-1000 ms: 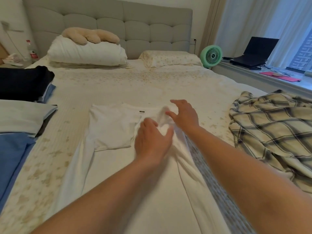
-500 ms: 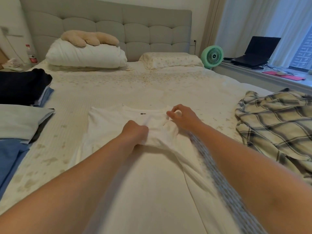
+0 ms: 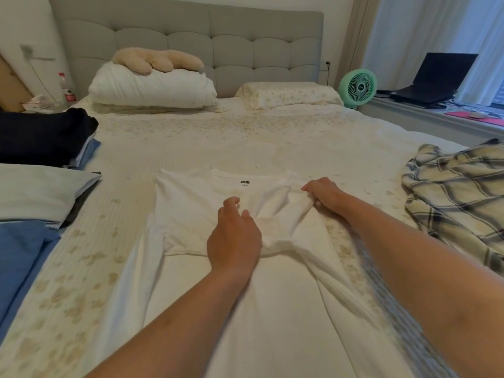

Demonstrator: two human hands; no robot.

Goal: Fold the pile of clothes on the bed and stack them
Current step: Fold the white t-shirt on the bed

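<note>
Pinching white T-shirt [image 3: 191, 211] sleeve mid-bed [image 3: 272, 143] with right hand [image 3: 324, 196]; left hand [image 3: 234, 238] pressing beside, fingers relaxed, slightly apart.

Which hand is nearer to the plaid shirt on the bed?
Right. The right hand grips the white shirt on the side toward the plaid shirt; the left hand lies farther away, mid-shirt.

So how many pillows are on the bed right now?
2. A plump white pillow sits at the head of the bed on the left, under a beige plush toy. A flatter floral pillow lies at the head on the right. Others may be hidden.
</note>
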